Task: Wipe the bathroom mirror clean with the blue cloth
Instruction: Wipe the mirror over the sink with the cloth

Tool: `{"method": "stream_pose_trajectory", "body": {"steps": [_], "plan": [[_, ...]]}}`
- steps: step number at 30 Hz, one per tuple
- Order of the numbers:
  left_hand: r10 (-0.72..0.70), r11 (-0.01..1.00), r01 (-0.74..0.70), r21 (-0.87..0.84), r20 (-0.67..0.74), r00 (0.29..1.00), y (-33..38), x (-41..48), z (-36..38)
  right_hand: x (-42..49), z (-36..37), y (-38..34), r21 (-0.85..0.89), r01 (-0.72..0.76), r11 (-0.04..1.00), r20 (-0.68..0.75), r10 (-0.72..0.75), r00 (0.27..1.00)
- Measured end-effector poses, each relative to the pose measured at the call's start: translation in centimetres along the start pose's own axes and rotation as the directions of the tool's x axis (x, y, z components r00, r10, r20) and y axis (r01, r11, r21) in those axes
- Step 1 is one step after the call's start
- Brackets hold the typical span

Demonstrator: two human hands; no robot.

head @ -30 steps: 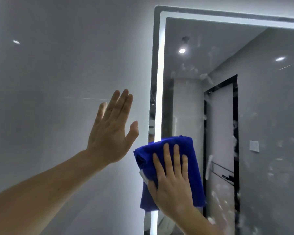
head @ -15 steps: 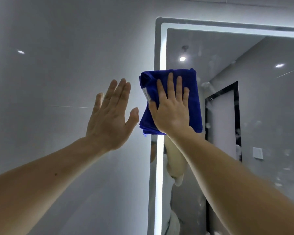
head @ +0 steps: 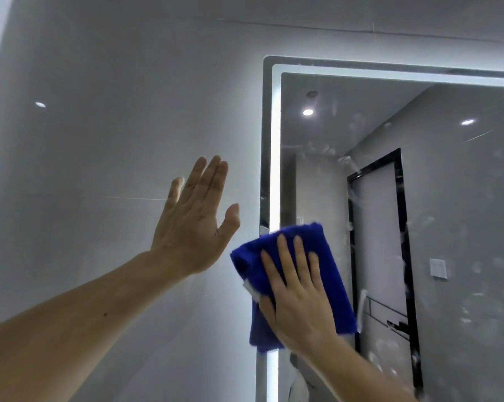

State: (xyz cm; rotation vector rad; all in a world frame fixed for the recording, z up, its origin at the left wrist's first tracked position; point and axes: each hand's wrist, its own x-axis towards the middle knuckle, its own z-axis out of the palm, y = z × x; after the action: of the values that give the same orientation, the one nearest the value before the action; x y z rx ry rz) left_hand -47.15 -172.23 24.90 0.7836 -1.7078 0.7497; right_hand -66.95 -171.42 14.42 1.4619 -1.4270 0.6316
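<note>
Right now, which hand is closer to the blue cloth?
Right. The right hand lies flat on the blue cloth; the left hand is raised left of it, not touching.

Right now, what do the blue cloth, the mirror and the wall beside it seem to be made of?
Blue cloth: soft plush fabric, probably microfibre; fuzzy nap. Mirror: glossy glass, reflecting a doorway, smeared. Wall: probably polished tile; shows a light's glint and thin joint line.

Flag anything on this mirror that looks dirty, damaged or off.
The mirror is covered in whitish smears, thickest over the reflected door and on the right. The cloth under the right hand sits at the left edge, away from them. No cracks or tilt show.
</note>
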Motion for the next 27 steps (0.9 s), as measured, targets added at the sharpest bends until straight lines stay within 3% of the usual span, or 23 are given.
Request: {"method": "stream_pose_trajectory", "body": {"steps": [8, 13, 20, 27], "plan": [[-0.006, 1.0, 0.006, 0.011, -0.01, 1.0, -0.4, 0.9, -0.3, 14.2, -3.7, 1.7, -0.044, -0.101, 0.994, -0.115, 0.096, 0.989], [-0.018, 1.0, 0.018, 0.002, 0.004, 1.0, -0.7, 0.0, -0.7, 10.2, -2.1, -0.2, 0.109, -0.175, 0.979, -0.111, 0.187, 0.976], [-0.043, 0.999, 0.043, -0.005, 0.01, 0.999, -0.4, -0.4, -0.5, 0.5, 0.4, -1.5, 0.091, -0.145, 0.985, -0.078, 0.152, 0.985], [-0.068, 0.997, 0.067, 0.032, 0.052, 0.996, -0.3, 0.9, -0.5, 7.7, -1.7, 0.4, 0.044, -0.138, 0.989, -0.061, 0.141, 0.988]]}}
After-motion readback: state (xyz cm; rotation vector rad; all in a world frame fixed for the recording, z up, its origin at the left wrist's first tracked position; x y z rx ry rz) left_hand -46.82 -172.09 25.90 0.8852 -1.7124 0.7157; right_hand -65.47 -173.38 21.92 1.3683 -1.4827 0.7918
